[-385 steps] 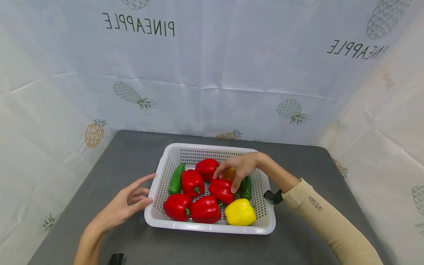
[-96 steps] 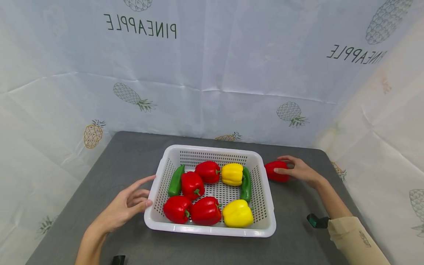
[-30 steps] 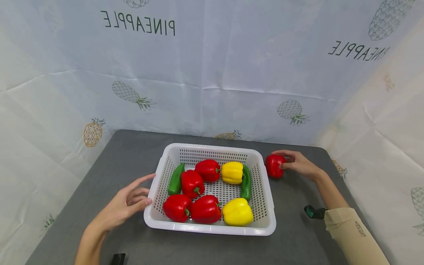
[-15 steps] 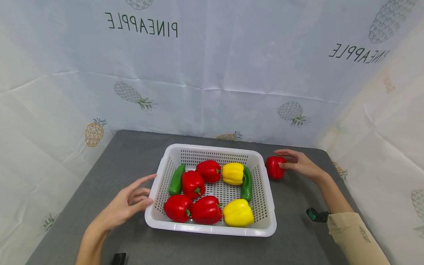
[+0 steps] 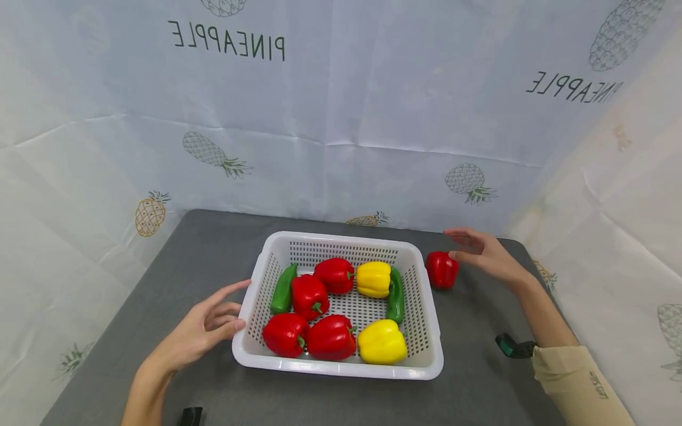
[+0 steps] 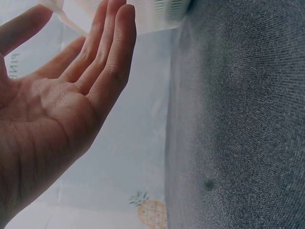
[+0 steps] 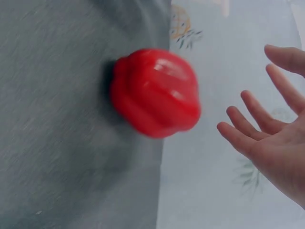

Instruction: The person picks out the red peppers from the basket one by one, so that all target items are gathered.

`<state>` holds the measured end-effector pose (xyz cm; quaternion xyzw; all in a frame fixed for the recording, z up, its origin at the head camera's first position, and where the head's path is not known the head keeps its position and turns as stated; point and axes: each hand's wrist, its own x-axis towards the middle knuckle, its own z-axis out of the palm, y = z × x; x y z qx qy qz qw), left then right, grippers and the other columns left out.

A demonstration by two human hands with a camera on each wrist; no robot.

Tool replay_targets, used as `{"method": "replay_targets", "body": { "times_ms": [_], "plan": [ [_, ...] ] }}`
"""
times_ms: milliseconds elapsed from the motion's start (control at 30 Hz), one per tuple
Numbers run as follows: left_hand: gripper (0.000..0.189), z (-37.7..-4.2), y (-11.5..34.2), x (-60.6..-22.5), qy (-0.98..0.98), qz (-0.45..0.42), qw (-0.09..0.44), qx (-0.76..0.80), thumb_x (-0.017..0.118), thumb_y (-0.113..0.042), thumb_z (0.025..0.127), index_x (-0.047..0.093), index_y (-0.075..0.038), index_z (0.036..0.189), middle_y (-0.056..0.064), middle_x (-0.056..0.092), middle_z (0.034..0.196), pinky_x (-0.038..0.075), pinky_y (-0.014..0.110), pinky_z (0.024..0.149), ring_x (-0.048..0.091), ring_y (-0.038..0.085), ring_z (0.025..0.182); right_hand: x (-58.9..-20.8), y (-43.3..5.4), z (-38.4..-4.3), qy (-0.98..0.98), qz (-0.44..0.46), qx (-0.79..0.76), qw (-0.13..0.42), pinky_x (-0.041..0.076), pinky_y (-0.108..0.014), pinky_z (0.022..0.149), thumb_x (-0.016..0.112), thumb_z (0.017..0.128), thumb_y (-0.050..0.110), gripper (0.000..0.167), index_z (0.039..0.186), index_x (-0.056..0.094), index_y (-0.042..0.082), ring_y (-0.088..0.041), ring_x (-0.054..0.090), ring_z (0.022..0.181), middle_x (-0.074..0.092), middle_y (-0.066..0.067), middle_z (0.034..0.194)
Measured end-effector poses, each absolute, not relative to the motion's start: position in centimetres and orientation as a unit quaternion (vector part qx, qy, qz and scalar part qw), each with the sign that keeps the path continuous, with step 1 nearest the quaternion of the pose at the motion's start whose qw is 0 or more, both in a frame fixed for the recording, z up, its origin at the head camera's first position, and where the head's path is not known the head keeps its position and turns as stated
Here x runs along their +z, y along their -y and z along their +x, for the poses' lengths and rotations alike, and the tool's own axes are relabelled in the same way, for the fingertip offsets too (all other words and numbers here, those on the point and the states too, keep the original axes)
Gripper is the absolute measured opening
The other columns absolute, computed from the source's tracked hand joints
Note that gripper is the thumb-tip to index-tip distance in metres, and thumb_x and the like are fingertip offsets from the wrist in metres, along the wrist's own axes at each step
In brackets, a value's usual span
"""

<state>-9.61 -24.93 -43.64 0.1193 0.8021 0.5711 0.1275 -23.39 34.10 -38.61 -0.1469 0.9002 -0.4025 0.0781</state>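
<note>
A red bell pepper stands on the table just right of the white basket. My right hand hovers beside and above that pepper, fingers spread; in the right wrist view a gap separates the hand from the red bell pepper. At the basket's left rim, my left hand touches the edge with its fingertips and thumb, fingers fairly straight. Inside the basket lie several red bell peppers, a yellow bell pepper in front, another behind, and a green pepper near each side wall.
The grey table carries the basket and ends at a pineapple-print curtain behind and at both sides. A black wrist-camera mount sits by the right forearm; another dark piece shows near the left wrist.
The right hand earlier carried the red bell pepper out of the basket and turned it on the table. Within the last half second it has let go and lifted up and right. Left hand stays.
</note>
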Motion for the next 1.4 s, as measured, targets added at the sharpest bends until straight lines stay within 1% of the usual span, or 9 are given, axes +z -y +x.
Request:
{"method": "replay_targets", "body": {
  "times_ms": [133, 233, 433, 667, 833, 967, 1167, 1267, 1400],
  "plan": [
    [0.077, -9.7, 24.8, -43.6, -0.803, 0.116, 0.128, 0.57, 0.072, -0.016, 0.104, 0.032, -0.011, 0.17, 0.024, 0.073, 0.133, 0.064, 0.024, 0.088, 0.075, 0.008, 0.109, -37.4, -32.8, -23.3, -0.902, -0.164, -0.392, 0.075, 0.043, -0.066, 0.121, 0.072, 0.104, 0.025, 0.06, 0.159, 0.05, 0.014, -0.043, 0.049, 0.153, 0.053, -0.015, 0.164],
    [0.078, -9.8, 24.8, -43.6, -0.806, 0.118, 0.125, 0.567, 0.072, -0.017, 0.104, 0.032, -0.011, 0.17, 0.024, 0.073, 0.134, 0.065, 0.026, 0.089, 0.075, 0.009, 0.109, -36.5, -31.7, -23.2, -0.901, -0.18, -0.388, 0.072, 0.04, -0.06, 0.121, 0.074, 0.102, 0.023, 0.062, 0.159, 0.051, 0.014, -0.042, 0.048, 0.154, 0.053, -0.015, 0.164],
    [0.079, -9.9, 24.8, -43.6, -0.804, 0.117, 0.123, 0.569, 0.073, -0.017, 0.103, 0.031, -0.011, 0.17, 0.024, 0.072, 0.135, 0.068, 0.036, 0.09, 0.077, 0.01, 0.109, -35.5, -29.9, -23.4, -0.892, -0.208, -0.397, 0.067, 0.039, -0.064, 0.124, 0.074, 0.102, 0.019, 0.061, 0.158, 0.051, 0.013, -0.042, 0.047, 0.154, 0.052, -0.016, 0.165],
    [0.078, -9.8, 25.0, -43.6, -0.797, 0.123, 0.122, 0.579, 0.072, -0.014, 0.104, 0.031, -0.009, 0.17, 0.026, 0.072, 0.134, 0.067, 0.029, 0.088, 0.076, 0.01, 0.109, -35.1, -27.4, -23.8, -0.874, -0.257, -0.406, 0.065, 0.041, -0.067, 0.122, 0.074, 0.1, 0.01, 0.06, 0.156, 0.052, 0.006, -0.045, 0.048, 0.152, 0.052, -0.019, 0.162],
    [0.079, -9.8, 25.0, -43.7, -0.799, 0.121, 0.122, 0.576, 0.072, -0.015, 0.104, 0.03, -0.009, 0.17, 0.026, 0.072, 0.135, 0.068, 0.034, 0.089, 0.077, 0.011, 0.11, -35.0, -25.5, -24.1, -0.862, -0.285, -0.41, 0.083, 0.044, -0.067, 0.12, 0.074, 0.101, 0.01, 0.059, 0.156, 0.052, 0.004, -0.046, 0.05, 0.151, 0.052, -0.019, 0.163],
    [0.079, -9.8, 25.0, -43.7, -0.802, 0.117, 0.123, 0.573, 0.073, -0.016, 0.103, 0.03, -0.01, 0.17, 0.026, 0.071, 0.136, 0.068, 0.037, 0.089, 0.078, 0.013, 0.11, -34.7, -23.8, -24.4, -0.854, -0.304, -0.411, 0.098, 0.047, -0.067, 0.119, 0.073, 0.102, 0.011, 0.057, 0.155, 0.053, 0.006, -0.045, 0.053, 0.15, 0.054, -0.018, 0.162],
    [0.08, -9.8, 24.9, -43.7, -0.797, 0.122, 0.123, 0.579, 0.072, -0.015, 0.103, 0.03, -0.009, 0.17, 0.028, 0.071, 0.137, 0.068, 0.039, 0.089, 0.078, 0.014, 0.111, -34.1, -21.2, -24.8, -0.834, -0.328, -0.425, 0.124, 0.045, -0.07, 0.12, 0.074, 0.101, 0.009, 0.057, 0.154, 0.054, 0.005, -0.045, 0.054, 0.149, 0.056, -0.019, 0.159],
    [0.08, -9.7, 25.0, -43.7, -0.793, 0.125, 0.125, 0.583, 0.072, -0.014, 0.103, 0.029, -0.008, 0.17, 0.029, 0.07, 0.137, 0.068, 0.038, 0.089, 0.078, 0.014, 0.111, -34.2, -20.1, -25.1, -0.827, -0.338, -0.428, 0.137, 0.047, -0.067, 0.119, 0.074, 0.1, 0.008, 0.055, 0.153, 0.056, 0.004, -0.044, 0.055, 0.147, 0.057, -0.019, 0.159],
    [0.079, -9.7, 25.0, -43.8, -0.793, 0.126, 0.125, 0.583, 0.072, -0.014, 0.104, 0.03, -0.007, 0.17, 0.029, 0.07, 0.137, 0.068, 0.037, 0.089, 0.078, 0.013, 0.11, -34.5, -18.8, -25.6, -0.82, -0.349, -0.427, 0.155, 0.053, -0.058, 0.118, 0.074, 0.1, 0.007, 0.052, 0.15, 0.058, 0.005, -0.042, 0.058, 0.145, 0.057, -0.017, 0.159]
  ]
}}
